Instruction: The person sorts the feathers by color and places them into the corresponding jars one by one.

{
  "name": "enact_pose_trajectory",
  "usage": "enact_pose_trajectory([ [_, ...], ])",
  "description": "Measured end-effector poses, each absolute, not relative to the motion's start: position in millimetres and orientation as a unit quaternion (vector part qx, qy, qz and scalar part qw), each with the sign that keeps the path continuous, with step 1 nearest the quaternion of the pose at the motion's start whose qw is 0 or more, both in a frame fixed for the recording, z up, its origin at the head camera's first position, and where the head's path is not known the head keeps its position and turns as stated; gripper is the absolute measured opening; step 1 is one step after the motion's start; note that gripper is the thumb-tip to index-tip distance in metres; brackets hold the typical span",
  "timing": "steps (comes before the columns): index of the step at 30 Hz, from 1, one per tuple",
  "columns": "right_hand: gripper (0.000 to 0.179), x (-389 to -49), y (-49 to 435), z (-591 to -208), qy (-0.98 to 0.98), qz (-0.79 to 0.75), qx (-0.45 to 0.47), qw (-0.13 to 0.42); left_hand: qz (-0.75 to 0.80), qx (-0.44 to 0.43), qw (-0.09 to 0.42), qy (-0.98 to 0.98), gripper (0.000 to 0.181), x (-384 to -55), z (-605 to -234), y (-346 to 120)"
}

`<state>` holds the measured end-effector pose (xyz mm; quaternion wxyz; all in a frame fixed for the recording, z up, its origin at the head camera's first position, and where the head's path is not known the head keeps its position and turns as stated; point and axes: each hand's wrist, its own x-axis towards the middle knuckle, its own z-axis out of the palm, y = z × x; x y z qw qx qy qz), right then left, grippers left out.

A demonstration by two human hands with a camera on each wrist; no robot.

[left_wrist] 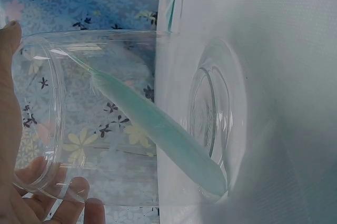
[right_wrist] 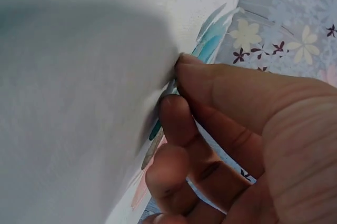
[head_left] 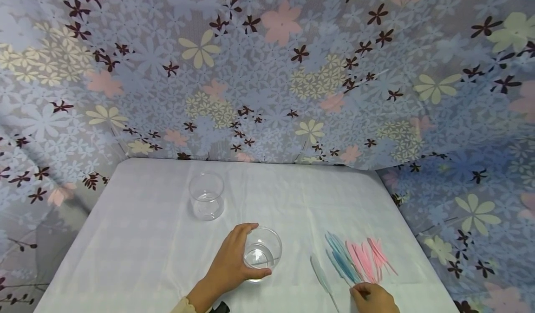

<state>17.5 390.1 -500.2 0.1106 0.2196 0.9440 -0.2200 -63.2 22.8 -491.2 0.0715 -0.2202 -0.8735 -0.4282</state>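
My left hand (head_left: 234, 259) grips a clear plastic cup (head_left: 274, 243) around its rim, thumb on the near side and fingers on the far side. In the left wrist view, a pale teal feather (left_wrist: 158, 124) leans inside this cup, its broad end low by the base and its thin quill up by the rim. At the lower right, my right hand (head_left: 374, 299) pinches at the quill end of the blue feathers (head_left: 343, 259) between thumb and index finger. Close to it, the right wrist view shows blue feathers (right_wrist: 210, 37) partly hidden behind the fingers.
Farther back on the left stands a second clear cup (head_left: 207, 199). A single pale feather (head_left: 320, 271) lies between the held cup and the blue bunch. Pink feathers (head_left: 362, 262) lie right of the blue ones. Flowered cloth (head_left: 284, 71) hangs behind the white-covered table (head_left: 138, 238).
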Motion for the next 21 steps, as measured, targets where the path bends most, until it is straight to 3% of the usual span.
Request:
enact_pose_trajectory([
  [10, 0.023, 20.8, 377.8, -489.7, 0.938, -0.261, 0.227, 0.023, -0.427, -0.223, 0.074, -0.873, 0.108, -63.3, -493.6, 24.1],
  [21, 0.006, 9.0, 332.1, -464.6, 0.872, -0.421, 0.188, -0.166, -0.425, -0.221, 0.066, -0.875, 0.107, -63.1, -490.9, 23.5],
])
